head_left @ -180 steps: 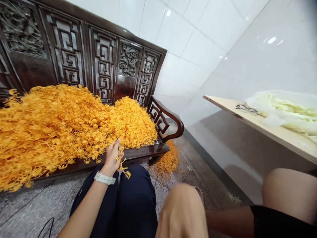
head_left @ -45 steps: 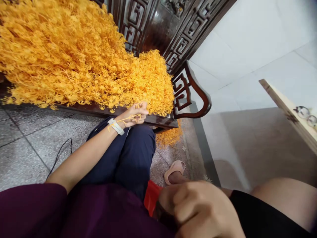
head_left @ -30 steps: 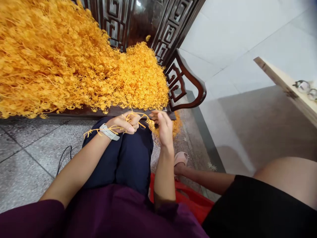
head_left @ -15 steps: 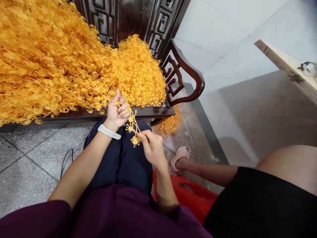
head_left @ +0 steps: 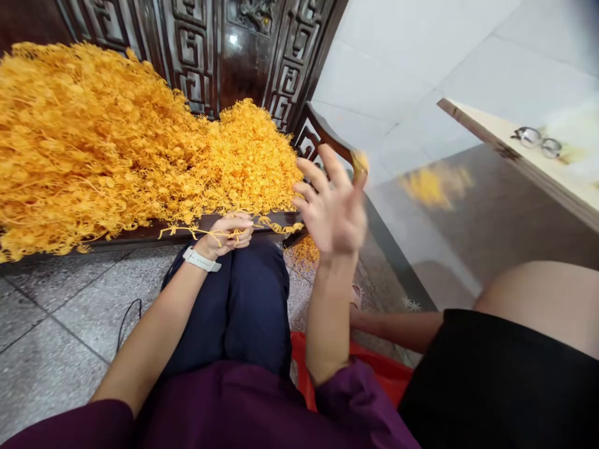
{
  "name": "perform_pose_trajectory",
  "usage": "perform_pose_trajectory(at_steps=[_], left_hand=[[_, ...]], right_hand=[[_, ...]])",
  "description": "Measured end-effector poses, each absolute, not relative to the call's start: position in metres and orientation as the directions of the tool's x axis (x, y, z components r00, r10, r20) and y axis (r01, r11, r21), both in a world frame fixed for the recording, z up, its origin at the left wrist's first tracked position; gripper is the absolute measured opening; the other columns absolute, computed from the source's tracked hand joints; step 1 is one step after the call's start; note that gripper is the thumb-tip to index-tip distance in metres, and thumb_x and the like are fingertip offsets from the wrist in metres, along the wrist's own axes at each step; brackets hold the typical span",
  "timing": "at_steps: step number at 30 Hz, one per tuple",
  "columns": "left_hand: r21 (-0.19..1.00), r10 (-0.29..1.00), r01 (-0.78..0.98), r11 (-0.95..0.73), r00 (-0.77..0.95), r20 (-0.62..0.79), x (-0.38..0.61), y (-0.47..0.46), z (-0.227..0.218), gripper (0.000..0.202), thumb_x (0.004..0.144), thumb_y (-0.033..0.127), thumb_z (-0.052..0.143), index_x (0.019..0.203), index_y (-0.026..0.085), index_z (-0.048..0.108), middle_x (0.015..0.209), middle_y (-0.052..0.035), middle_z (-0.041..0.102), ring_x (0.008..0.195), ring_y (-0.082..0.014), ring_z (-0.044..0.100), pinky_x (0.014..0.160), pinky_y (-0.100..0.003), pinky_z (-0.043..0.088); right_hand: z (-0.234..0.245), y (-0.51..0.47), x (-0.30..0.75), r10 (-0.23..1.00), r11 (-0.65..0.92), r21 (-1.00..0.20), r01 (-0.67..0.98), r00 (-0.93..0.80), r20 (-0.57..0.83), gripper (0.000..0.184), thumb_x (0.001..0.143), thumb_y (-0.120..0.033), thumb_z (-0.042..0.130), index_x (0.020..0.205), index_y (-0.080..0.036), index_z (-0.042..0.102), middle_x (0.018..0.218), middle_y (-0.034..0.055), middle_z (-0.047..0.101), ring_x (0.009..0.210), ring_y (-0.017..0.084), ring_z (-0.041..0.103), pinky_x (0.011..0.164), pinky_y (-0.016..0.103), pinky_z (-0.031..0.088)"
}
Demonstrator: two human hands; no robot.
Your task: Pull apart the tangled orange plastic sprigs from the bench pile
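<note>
My left hand (head_left: 228,234), with a white watch band on its wrist, is closed around a thin yellow plastic flower stem (head_left: 281,229); the stem's ends stick out on both sides of the fingers. My right hand (head_left: 333,209) is raised at the right of the bench with its fingers spread apart. A blurred yellow spot shows at its thumb tip; what it is I cannot make out. Farther right, a smeared yellow flower piece (head_left: 437,185) is in the air, apart from the hand. Beyond both hands lies a large heap of yellow plastic flower stems (head_left: 116,149).
The heap rests on a dark carved wooden bench (head_left: 100,244). More yellow pieces (head_left: 306,251) lie on the floor beneath it. Eyeglasses (head_left: 536,141) lie on a wooden board (head_left: 496,132) at right. Another person's leg (head_left: 397,330) and a red plastic seat (head_left: 304,374) are close by.
My right hand has let go of the flower stem, swung up and right, and opened. A yellow piece now flies rightward. My left hand has lowered slightly, still holding the stem. The view has shifted.
</note>
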State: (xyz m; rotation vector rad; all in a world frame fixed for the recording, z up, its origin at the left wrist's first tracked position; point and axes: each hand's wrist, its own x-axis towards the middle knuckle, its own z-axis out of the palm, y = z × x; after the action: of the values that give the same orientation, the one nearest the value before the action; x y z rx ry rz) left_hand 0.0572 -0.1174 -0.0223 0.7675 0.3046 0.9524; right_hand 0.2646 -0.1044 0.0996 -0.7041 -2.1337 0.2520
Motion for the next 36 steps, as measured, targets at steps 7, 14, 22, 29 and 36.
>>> perform_pose_trajectory(at_steps=[7,14,22,29,36], left_hand=[[0.761,0.749,-0.555,0.336,0.647,0.141,0.053,-0.130,-0.019,0.050,0.083,0.033,0.080,0.056,0.018,0.041,0.040,0.0038,0.036,0.032,-0.0062,0.027,0.039,-0.019,0.023],[0.584,0.952,-0.765,0.272,0.303,-0.046,0.063,-0.113,-0.015,0.062,0.103,0.055,0.056,0.057,0.019,0.033,0.042,0.0078,0.023,0.028,-0.0052,0.016,0.032,-0.018,0.011],[0.380,0.969,-0.893,0.241,0.195,-0.154,0.068,-0.109,-0.012,0.061,0.110,0.043,0.030,0.055,0.021,0.021,0.045,0.0069,0.006,0.025,-0.0083,0.017,0.031,-0.021,0.012],[0.456,0.909,-0.790,0.410,0.395,-0.133,0.065,-0.116,-0.012,0.054,0.109,0.032,0.030,0.057,0.021,0.021,0.044,0.0050,0.020,0.028,-0.0105,0.026,0.035,-0.022,0.025],[0.487,0.872,-0.751,0.445,0.487,-0.047,0.060,-0.119,-0.022,0.053,0.108,0.034,0.041,0.059,0.020,0.026,0.046,0.0049,0.026,0.030,-0.0091,0.025,0.037,-0.021,0.025]], right_hand=[[0.030,-0.119,0.257,0.829,0.391,-0.910,0.139,-0.483,0.283,0.053,0.105,-0.062,0.048,0.137,-0.023,0.064,0.122,0.0104,0.073,0.104,0.019,0.071,0.088,0.035,0.063],[-0.018,-0.150,0.244,0.895,0.373,-0.890,0.263,-0.353,0.272,0.030,0.107,-0.041,0.054,0.122,-0.021,0.072,0.076,-0.0005,0.061,0.064,0.012,0.055,0.065,0.027,0.047],[-0.038,-0.168,0.234,0.933,0.245,-0.949,0.197,-0.314,0.176,0.025,0.105,-0.040,0.054,0.093,-0.021,0.061,0.067,-0.0037,0.054,0.054,0.010,0.046,0.054,0.025,0.037],[-0.044,-0.164,0.244,0.984,0.044,-0.997,-0.066,-0.172,0.055,0.040,0.102,-0.058,0.056,0.111,-0.021,0.065,0.087,0.0023,0.067,0.066,0.013,0.060,0.059,0.025,0.048],[-0.013,-0.151,0.263,0.802,0.421,-0.882,0.211,0.368,0.471,0.047,0.109,-0.054,0.034,0.127,-0.023,0.065,0.117,0.0108,0.068,0.107,0.023,0.067,0.096,0.043,0.054]])
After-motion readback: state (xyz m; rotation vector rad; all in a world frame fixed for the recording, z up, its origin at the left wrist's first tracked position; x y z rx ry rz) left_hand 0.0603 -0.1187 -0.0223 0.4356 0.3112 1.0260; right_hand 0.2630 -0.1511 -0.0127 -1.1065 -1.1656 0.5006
